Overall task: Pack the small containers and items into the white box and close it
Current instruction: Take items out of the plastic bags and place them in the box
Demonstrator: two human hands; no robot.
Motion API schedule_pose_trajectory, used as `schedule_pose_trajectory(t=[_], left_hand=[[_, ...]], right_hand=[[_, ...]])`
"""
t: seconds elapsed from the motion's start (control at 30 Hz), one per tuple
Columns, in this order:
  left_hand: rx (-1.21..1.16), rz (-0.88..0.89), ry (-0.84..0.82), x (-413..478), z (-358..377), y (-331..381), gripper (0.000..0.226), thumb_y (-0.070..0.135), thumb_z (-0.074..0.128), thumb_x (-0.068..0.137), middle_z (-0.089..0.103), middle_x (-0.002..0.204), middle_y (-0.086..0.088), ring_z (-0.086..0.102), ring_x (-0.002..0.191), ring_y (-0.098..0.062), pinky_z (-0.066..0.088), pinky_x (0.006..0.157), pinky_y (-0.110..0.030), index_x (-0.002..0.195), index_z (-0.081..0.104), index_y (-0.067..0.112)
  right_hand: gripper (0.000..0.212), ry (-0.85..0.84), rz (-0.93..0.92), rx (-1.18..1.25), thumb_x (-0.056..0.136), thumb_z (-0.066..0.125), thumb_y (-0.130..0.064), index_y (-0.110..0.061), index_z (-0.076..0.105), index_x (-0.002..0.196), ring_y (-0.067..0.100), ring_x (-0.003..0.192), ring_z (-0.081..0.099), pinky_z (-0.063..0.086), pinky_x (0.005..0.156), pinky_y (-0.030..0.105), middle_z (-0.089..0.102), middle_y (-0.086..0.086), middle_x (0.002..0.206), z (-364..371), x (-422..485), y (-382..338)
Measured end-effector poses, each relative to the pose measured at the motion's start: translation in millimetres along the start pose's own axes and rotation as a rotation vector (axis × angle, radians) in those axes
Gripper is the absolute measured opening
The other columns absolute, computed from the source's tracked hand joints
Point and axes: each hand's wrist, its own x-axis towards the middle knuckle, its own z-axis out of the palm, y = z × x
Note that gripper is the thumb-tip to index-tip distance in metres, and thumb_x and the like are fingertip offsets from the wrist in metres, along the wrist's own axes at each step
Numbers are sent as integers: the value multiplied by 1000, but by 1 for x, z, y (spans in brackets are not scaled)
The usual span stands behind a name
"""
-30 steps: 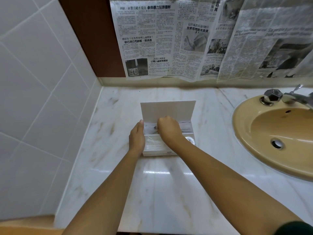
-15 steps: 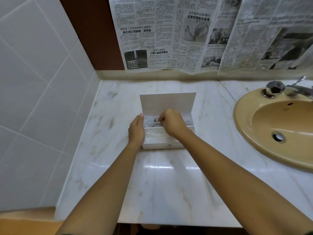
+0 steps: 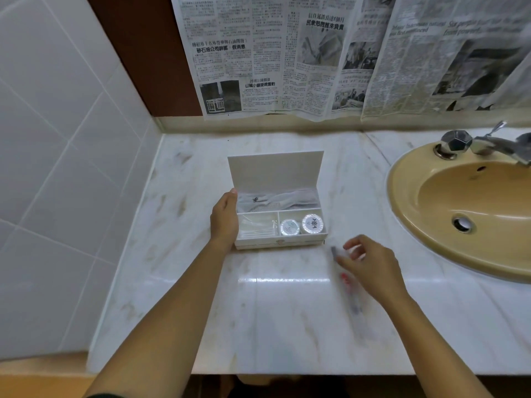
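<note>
Left hand (image 3: 224,222) flat against white box (image 3: 280,243) mid-frame, lid up. Right hand (image 3: 370,264) lower right, fingers half-curled round blurry clear packet (image 3: 349,285); grip unclear.

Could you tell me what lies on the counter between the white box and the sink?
Only bare marble counter lies between the box and the sink, as the head view shows.

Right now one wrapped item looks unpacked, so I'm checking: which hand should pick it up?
The right hand. It hovers directly over the clear-wrapped item lying on the counter, fingers spread, while the left hand braces the white box at its left side.
</note>
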Motion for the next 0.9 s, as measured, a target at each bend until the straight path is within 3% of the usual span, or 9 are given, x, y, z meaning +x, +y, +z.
schedule_pose_trajectory(t=[0.13,0.3,0.4,0.47,0.57,0.67,0.8,0.9], left_hand=[[9,0,-3,0,0,1,28,41,42,103,68,102,13,60,96,-4,42,81,-14,98,66,28],[22,9,4,-1,0,2,29,40,41,104,67,96,15,58,88,1,41,73,-12,96,66,28],[24,3,4,-3,0,3,32,41,41,104,67,96,13,58,88,-1,42,74,-12,99,67,22],[26,1,-2,-2,-1,2,34,42,42,103,68,96,12,59,88,-2,42,75,-15,98,68,21],[23,0,-9,-2,-1,1,37,42,42,103,68,94,9,60,87,-6,44,76,-18,97,67,17],[20,4,-12,-2,-2,2,38,44,41,103,71,100,6,61,93,-9,45,81,-20,100,69,18],[24,12,-11,-1,-2,-1,39,48,40,101,72,102,6,64,99,-13,48,90,-28,98,70,22],[25,-3,1,1,-2,-3,41,50,40,100,73,100,11,65,99,-13,48,96,-34,97,70,22]], right_hand=[[43,-69,71,-155,64,84,-44,-31,57,95,14,81,61,44,63,28,60,-11,86,8,-13,12],[19,22,84,-31,71,82,-24,-21,72,88,15,79,66,47,65,23,68,-8,80,12,-3,18],[9,98,58,101,75,81,-18,-21,75,82,13,73,68,53,69,27,71,-6,75,-3,7,10],[11,157,-1,225,77,79,-14,-24,74,75,12,61,66,56,69,32,71,-6,67,-17,15,-4],[8,189,-140,509,80,76,-9,-16,74,78,16,60,66,60,69,39,71,1,66,-40,27,-45],[7,169,-316,716,82,75,-3,-10,72,82,15,61,65,59,67,31,70,6,70,-56,37,-98],[12,73,-490,729,81,74,1,-10,70,82,17,61,65,57,63,29,69,9,69,-49,59,-149],[10,6,-523,566,80,75,-2,-11,72,81,22,64,68,59,68,32,72,8,72,-22,72,-162]])
